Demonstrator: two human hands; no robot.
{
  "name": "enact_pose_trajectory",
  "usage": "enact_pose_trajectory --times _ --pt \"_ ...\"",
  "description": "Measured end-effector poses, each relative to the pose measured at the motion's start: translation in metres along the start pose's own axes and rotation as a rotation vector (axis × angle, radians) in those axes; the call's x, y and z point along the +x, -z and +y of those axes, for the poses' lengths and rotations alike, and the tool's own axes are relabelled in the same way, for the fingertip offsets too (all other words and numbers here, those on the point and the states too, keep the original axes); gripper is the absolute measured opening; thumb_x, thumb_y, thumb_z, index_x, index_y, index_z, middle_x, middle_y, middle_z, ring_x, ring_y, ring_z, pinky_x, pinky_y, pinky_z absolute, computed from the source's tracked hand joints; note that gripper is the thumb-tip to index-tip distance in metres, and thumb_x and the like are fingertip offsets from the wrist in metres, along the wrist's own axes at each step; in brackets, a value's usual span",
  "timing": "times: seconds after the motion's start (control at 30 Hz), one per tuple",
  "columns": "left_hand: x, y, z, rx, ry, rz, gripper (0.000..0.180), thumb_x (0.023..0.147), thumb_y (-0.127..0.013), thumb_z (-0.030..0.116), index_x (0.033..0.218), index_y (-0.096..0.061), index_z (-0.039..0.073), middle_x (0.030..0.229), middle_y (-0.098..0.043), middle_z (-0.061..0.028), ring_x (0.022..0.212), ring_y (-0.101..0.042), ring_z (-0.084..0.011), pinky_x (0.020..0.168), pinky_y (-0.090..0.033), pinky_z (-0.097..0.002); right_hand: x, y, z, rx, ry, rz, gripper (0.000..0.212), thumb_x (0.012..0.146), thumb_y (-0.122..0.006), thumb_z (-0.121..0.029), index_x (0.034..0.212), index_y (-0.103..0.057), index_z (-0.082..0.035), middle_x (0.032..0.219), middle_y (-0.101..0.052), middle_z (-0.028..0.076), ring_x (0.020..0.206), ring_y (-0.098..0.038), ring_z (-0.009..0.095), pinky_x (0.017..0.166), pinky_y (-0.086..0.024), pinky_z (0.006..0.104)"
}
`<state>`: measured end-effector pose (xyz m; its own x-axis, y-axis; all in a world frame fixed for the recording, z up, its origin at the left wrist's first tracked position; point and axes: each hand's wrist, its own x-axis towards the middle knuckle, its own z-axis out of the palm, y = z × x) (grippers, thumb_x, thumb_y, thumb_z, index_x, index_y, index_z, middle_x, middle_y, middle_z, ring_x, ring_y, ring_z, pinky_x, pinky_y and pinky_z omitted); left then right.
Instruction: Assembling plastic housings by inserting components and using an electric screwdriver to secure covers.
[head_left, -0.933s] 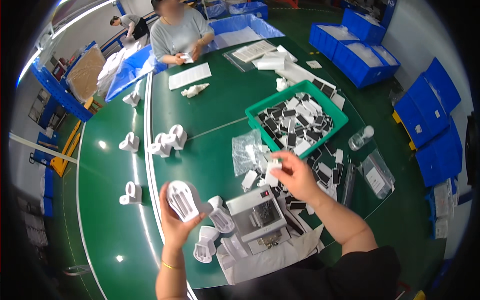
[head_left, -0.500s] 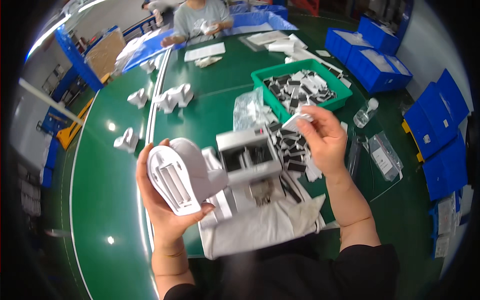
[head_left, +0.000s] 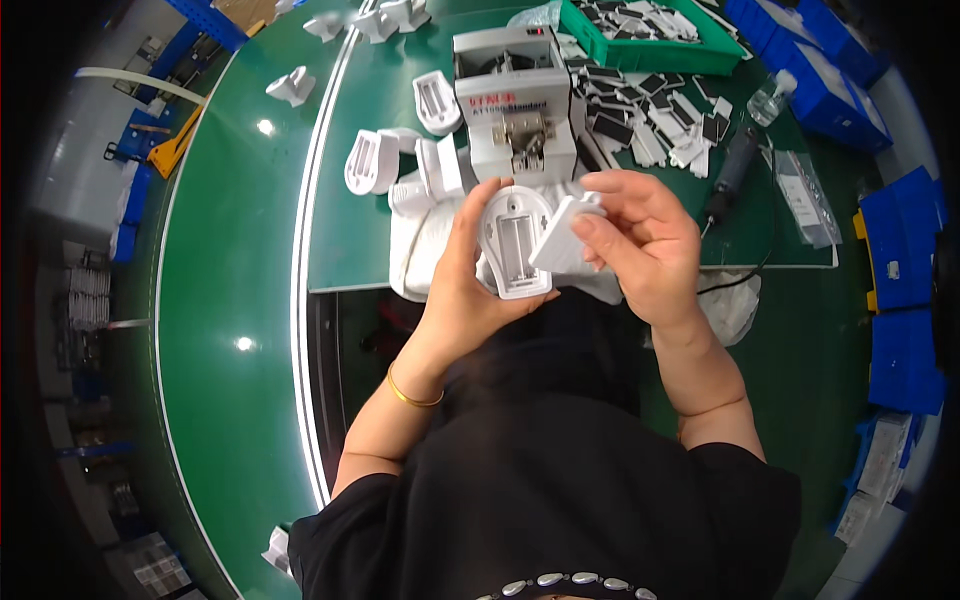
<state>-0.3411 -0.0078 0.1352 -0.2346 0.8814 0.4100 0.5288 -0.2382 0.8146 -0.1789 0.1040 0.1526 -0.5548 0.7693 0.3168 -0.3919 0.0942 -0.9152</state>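
Note:
My left hand (head_left: 455,280) is wrapped round a white plastic housing (head_left: 494,240), whose long battery compartment faces up uncovered. Between the thumb and fingers of my right hand (head_left: 655,245) is a white battery cover (head_left: 558,235), tilted at the right edge of the housing. Whether the two parts touch, I cannot tell. Just beyond my hands stands a grey tape dispenser-like machine (head_left: 510,95) with a metal mechanism at its front. More white housings (head_left: 372,163) lie left of it, on and beside a white cloth (head_left: 408,255).
A green bin (head_left: 660,45) of small white and black parts stands at the far right, with loose covers (head_left: 650,115) spilled before it. Nearby are a clear bottle (head_left: 770,98), an electric screwdriver (head_left: 733,170) with a cable and a plastic bag (head_left: 805,200). Blue crates (head_left: 905,290) line the right.
Both hands have come together, the cover moving left to the housing. The housing has turned so its compartment faces up. The view has tilted down, showing more of my body.

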Motion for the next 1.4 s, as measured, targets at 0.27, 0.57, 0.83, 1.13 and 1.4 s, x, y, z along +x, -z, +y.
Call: enact_pose_trajectory --times 0.27,0.57,0.83,1.13,1.4 --pt "-0.034 0.000 0.006 -0.069 0.018 0.021 0.108 0.058 -0.091 0.003 0.148 -0.031 0.007 0.148 -0.041 -0.0132 0.132 -0.047 -0.0289 0.108 -0.043 -0.0400 -0.020 -0.019 0.006 -0.023 -0.099 -0.208 0.028 0.088 -0.071 0.000 0.115 -0.062 0.000 0.090 -0.070 0.007 0.067 -0.058 0.005 0.057 -0.047 0.0186" --pt "-0.036 0.003 -0.008 -0.217 0.119 -0.019 0.104 0.059 -0.091 0.003 0.146 -0.034 0.006 0.144 -0.044 -0.0115 0.127 -0.051 -0.0274 0.106 -0.044 -0.0392 -0.016 -0.025 0.017 -0.229 -0.185 -0.269 0.027 0.089 -0.070 0.000 0.115 -0.064 0.001 0.092 -0.070 0.004 0.076 -0.061 0.005 0.067 -0.050 0.0194" --pt "-0.032 -0.003 -0.033 -0.350 0.119 -0.047 0.102 0.059 -0.090 0.003 0.145 -0.035 0.005 0.144 -0.045 -0.0127 0.130 -0.049 -0.0278 0.109 -0.041 -0.0388 -0.006 -0.024 0.012 -0.657 -0.115 -0.319 0.025 0.087 -0.073 -0.003 0.111 -0.069 0.002 0.106 -0.068 0.004 0.087 -0.062 0.006 0.075 -0.049 0.0204" --pt "-0.015 0.004 -0.039 -0.120 -0.049 -0.026 0.103 0.059 -0.091 0.006 0.146 -0.036 0.004 0.150 -0.040 -0.0192 0.140 -0.040 -0.0331 0.113 -0.035 -0.0403 -0.001 -0.009 0.050 0.167 -0.499 -0.156 0.069 0.088 -0.070 -0.002 0.147 -0.033 0.008 0.132 -0.055 0.020 0.120 -0.056 0.022 0.101 -0.046 0.0333" --pt "-0.003 -0.012 -0.048 -0.620 0.233 -0.047 0.067 0.092 -0.061 -0.002 0.150 -0.028 0.000 0.144 -0.043 -0.0163 0.135 -0.043 -0.0249 0.112 -0.035 -0.0393 0.007 0.007 0.061 0.006 -0.338 -0.150 0.066 0.087 -0.073 -0.006 0.142 -0.040 0.009 0.129 -0.058 0.017 0.118 -0.057 0.020 0.102 -0.045 0.0326"
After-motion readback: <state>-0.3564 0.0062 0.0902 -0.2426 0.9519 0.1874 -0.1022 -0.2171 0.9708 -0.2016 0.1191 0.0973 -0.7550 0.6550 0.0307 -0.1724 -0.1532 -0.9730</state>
